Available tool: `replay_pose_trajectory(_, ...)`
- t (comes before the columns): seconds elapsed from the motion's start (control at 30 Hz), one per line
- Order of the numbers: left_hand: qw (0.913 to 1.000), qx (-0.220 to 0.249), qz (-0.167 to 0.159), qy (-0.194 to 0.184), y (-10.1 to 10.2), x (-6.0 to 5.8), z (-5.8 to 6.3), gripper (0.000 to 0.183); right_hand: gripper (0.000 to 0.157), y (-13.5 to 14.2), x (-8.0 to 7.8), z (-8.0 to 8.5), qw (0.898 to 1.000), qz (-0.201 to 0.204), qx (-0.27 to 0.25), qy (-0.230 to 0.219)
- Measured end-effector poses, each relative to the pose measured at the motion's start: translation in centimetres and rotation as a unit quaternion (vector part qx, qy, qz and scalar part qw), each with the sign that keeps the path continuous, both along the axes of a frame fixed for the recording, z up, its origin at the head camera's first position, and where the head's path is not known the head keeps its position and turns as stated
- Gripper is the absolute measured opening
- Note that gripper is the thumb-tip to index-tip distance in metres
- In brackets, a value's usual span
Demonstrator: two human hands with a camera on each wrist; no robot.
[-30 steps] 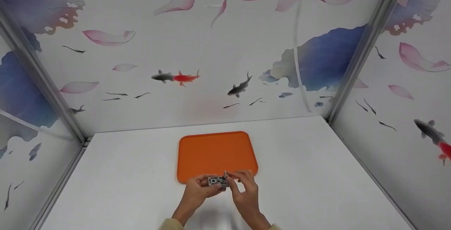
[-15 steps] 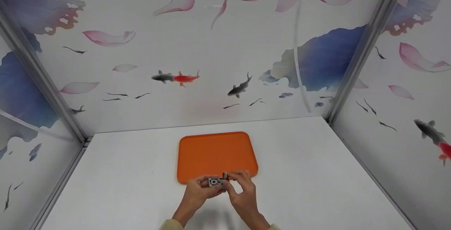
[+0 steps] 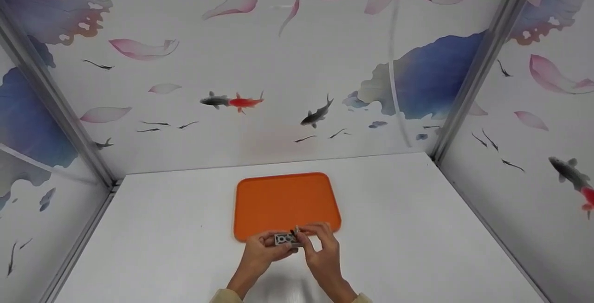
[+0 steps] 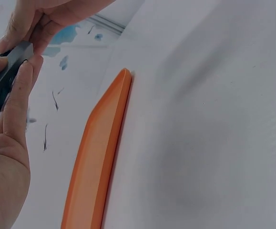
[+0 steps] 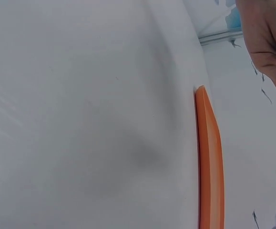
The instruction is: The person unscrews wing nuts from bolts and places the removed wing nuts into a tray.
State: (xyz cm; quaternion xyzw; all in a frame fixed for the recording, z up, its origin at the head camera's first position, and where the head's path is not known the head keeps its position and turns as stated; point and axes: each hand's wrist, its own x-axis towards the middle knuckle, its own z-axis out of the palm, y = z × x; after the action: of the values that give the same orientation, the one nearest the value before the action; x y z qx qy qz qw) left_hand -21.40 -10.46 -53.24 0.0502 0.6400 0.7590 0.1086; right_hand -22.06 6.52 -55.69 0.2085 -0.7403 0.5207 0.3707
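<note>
Over the tray's near edge in the head view, my left hand (image 3: 260, 253) grips a small grey rectangular block (image 3: 281, 239) with round openings on its face. Its thumb lies along the near side and the fingers go behind. My right hand (image 3: 325, 253) is at the block's right end, thumb and fingers pinching a small dark piece with a light tip (image 3: 295, 231) there. From the left wrist, the grey block (image 4: 9, 78) shows edge-on between the fingers of both hands. The right wrist view catches only part of the right hand (image 5: 270, 43); the block is out of sight.
An orange tray (image 3: 287, 203) lies flat on the white table (image 3: 394, 219), just beyond the hands. White panels (image 3: 278, 61) printed with fish and petals enclose the table at the back and both sides, joined by grey metal posts (image 3: 478, 68).
The small piece at the block's right end has tilted, from upright to leaning, as the right thumb and fingers shift slightly. The left hand keeps its grip on the block in nearly the same place.
</note>
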Motion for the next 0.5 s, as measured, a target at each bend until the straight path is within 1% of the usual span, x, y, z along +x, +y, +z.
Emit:
replay_pose_trajectory(0.17,0.9999,-0.009,0.009,-0.002,0.0,-0.04,0.02,0.044,0.024,-0.05,-0.05,0.0,1.0,-0.014,0.0,0.01)
replay_pose_trajectory(0.3,0.9997,-0.019,0.015,-0.009,-0.03,-0.12,0.03,0.045,0.022,-0.11,-0.03,-0.01,1.0,-0.02,-0.01,0.01)
replay_pose_trajectory(0.5,0.9997,-0.018,0.012,-0.009,-0.17,-0.18,-0.01,0.045,0.021,-0.02,-0.35,0.0,0.999,-0.023,-0.014,0.021)
